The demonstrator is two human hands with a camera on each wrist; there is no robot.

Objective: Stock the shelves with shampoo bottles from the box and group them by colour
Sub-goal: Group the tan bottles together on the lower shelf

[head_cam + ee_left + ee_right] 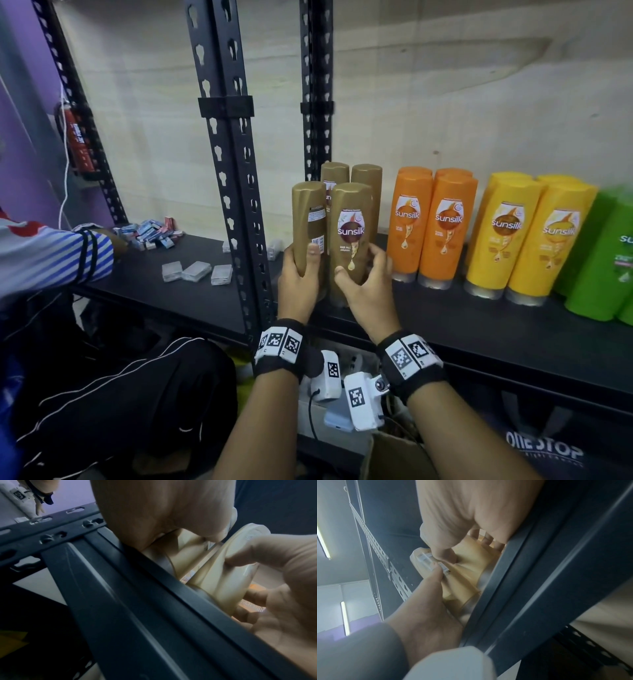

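Note:
Two brown Sunsilk bottles are held side by side at the front of the black shelf (479, 329). My left hand (299, 277) grips the left brown bottle (308, 222), whose back label faces me. My right hand (364, 281) grips the right brown bottle (351, 233), logo forward. Two more brown bottles (366, 178) stand just behind them. To the right stand orange bottles (445, 222), yellow bottles (503, 236) and green bottles (603, 267). In the left wrist view, my left hand (163, 513) and right hand (283, 581) flank the brown bottles (214, 574) above the shelf edge (137, 588).
Black slotted posts (236, 171) rise just left of the brown bottles. Beyond them, another person's striped sleeve (51, 253) reaches to small boxes (150, 233), with clear plastic cases (197, 272) nearby. A cardboard box (394, 455) and a dark bag (544, 452) sit below the shelf.

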